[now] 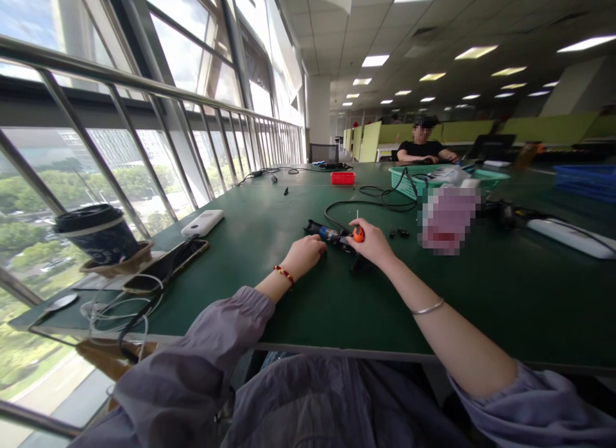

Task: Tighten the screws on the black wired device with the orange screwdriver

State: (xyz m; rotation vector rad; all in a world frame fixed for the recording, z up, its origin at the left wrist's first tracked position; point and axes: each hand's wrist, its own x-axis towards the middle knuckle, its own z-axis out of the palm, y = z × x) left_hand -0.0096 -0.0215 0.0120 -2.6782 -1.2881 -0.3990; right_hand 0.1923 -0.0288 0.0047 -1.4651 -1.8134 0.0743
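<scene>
A black elongated device with a blue band lies on the green table in front of me; its exact kind I cannot make out. My left hand is closed at the device's near left side, its fingers curled against it and the fingertips partly hidden. In my right hand is a screwdriver with an orange and black handle, its thin shaft pointing up. This hand is over the device's right end. Small black parts lie just to the right.
A black cable runs toward a green basket holding several items. Farther back sits a red bin. A cup, phone and white power bank are at left. Across the table a person sits.
</scene>
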